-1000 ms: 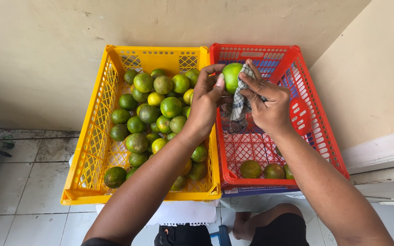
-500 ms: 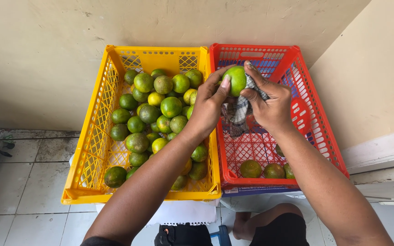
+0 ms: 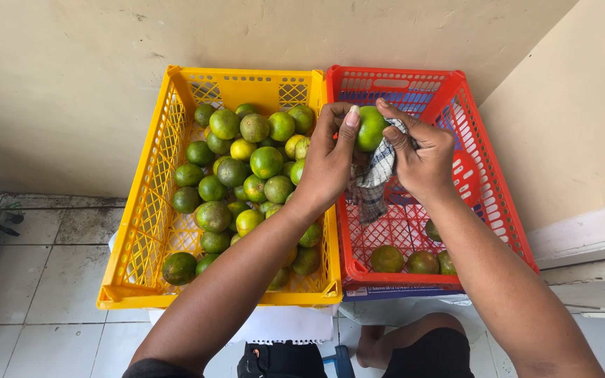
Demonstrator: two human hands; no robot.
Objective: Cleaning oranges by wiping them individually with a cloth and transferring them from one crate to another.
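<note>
My left hand (image 3: 328,162) grips a green citrus fruit (image 3: 371,127) above the near edge between two crates. My right hand (image 3: 423,159) presses a checked grey cloth (image 3: 374,175) against the fruit's right side; the cloth hangs down below both hands. A yellow crate (image 3: 141,231) on the left holds several green and yellowish fruits (image 3: 246,175). A red crate (image 3: 498,210) on the right holds a few fruits (image 3: 404,260) at its near end.
Both crates stand against a beige wall, on white cloth over a tiled floor (image 3: 29,280). A white ledge (image 3: 589,238) runs along the right. My knee (image 3: 414,343) and a dark object (image 3: 281,360) lie at the bottom edge.
The fruit has turned between my hands and shifted slightly right and down. My right hand's cloth has slid around the fruit's side.
</note>
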